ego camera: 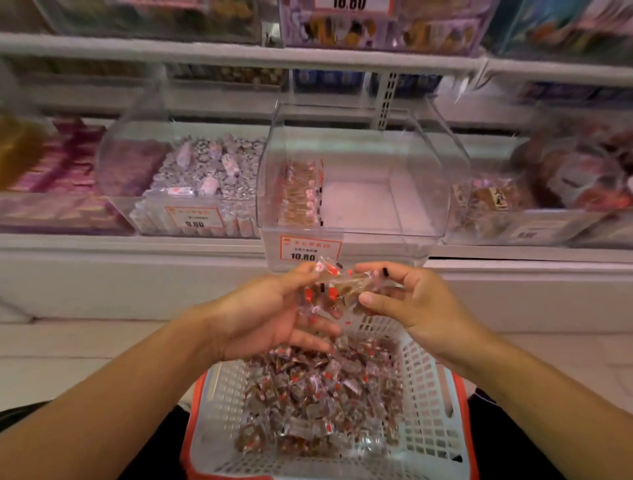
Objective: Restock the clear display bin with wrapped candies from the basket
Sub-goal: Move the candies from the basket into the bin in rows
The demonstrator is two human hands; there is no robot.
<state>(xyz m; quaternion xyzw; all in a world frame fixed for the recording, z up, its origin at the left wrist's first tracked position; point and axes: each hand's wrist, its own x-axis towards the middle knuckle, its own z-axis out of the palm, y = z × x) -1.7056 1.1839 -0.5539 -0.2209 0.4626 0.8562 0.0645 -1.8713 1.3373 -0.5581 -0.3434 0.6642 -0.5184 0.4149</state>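
Both hands, the left hand point(274, 315) and right hand point(411, 301), pinched a cluster of red-tabbed clear-wrapped brown candies point(342, 287) above the heaped white lattice plastic basket point(424, 394); the clear plastic display bin point(359, 205) held one row, mostly unfilled.

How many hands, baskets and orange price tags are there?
Hands: 2, left hand and right hand
Baskets: 1, white basket
Orange price tags: 3
Total: 6
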